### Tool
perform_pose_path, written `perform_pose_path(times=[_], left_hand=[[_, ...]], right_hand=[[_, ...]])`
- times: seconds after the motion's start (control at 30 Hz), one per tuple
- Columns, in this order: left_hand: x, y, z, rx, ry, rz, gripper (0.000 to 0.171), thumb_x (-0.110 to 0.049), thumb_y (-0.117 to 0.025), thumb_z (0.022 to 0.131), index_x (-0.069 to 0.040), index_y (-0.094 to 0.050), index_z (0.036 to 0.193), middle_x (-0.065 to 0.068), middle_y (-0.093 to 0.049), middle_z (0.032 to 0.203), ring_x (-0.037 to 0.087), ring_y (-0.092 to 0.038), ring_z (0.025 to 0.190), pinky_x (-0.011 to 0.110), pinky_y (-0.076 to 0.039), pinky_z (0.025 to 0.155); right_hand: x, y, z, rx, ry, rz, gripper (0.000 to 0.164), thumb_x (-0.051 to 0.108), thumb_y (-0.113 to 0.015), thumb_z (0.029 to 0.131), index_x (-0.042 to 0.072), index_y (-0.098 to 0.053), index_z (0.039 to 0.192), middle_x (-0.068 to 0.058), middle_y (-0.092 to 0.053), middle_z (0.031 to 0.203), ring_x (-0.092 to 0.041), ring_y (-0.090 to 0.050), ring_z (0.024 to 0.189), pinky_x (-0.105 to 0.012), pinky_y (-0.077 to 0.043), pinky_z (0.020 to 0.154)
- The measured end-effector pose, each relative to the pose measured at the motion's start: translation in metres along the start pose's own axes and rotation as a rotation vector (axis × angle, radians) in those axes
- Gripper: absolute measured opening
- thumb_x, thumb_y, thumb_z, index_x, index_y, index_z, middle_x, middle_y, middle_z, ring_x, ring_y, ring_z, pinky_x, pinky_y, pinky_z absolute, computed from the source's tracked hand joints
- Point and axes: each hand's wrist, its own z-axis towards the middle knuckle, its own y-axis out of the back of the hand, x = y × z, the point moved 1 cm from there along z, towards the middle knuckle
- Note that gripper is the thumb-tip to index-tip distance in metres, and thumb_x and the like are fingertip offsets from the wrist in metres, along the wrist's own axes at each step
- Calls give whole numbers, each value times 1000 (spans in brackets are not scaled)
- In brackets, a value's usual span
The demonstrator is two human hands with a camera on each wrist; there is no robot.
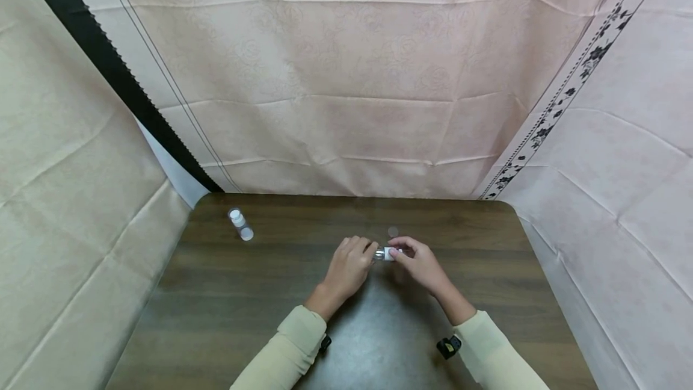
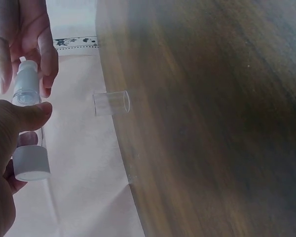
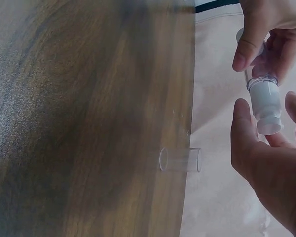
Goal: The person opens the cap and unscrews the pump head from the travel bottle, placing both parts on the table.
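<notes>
My left hand (image 1: 349, 265) grips a small clear pump bottle (image 2: 32, 162) by its body, the thumb lying across it. The bottle has a white base and a white pump head (image 3: 265, 101), and it lies nearly level in the head view. Around the pump head is my right hand (image 1: 421, 266), its fingers spread on either side with small gaps in the right wrist view. A clear cap (image 2: 111, 103) lies on its side on the table, just beyond the hands.
Another small bottle (image 1: 240, 225), with white parts, lies at the far left of the brown wooden table (image 1: 216, 294). Pale cloth (image 1: 346, 77) hangs behind the table's far edge and along both sides.
</notes>
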Motion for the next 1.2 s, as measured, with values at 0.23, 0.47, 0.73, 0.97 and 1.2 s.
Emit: perform_pose_path(times=[0.23,0.47,0.73,0.97,1.2], left_hand=[[-3,-1,-1,-10,-19,9,14,-15,-70,99,-10,-77,110,4,-75,101,15,-66,84,27,-51,71],[-5,-1,0,-22,-23,34,14,-11,-69,98,-11,-77,109,2,-74,100,15,-65,83,27,-49,69],[-5,-3,0,-15,11,-8,18,-17,-78,93,-11,-76,109,2,-73,101,15,-66,87,28,-50,71],[-4,-1,-1,54,79,-128,34,-25,-86,86,-11,-76,116,2,-73,104,16,-67,90,29,-51,74],[-3,3,0,113,123,-205,37,-23,-87,85,-11,-76,118,2,-73,106,16,-67,93,30,-51,75]], right_hand=[[0,0,-1,37,-63,75,35,21,-65,103,-1,-63,131,-16,-67,121,-34,-71,103,-54,-57,94],[1,1,-2,37,-84,112,23,17,-64,103,2,-68,121,-17,-68,116,-34,-71,103,-50,-59,90],[2,1,-1,-2,-54,51,21,19,-71,99,5,-71,115,-13,-71,109,-22,-69,91,-32,-59,77],[5,0,-4,-26,-3,10,22,17,-76,95,7,-72,114,-13,-72,111,-22,-66,91,-37,-59,78],[-1,-1,-5,-72,68,-44,22,18,-79,92,12,-72,113,-9,-72,112,-20,-65,95,-26,-56,77]])
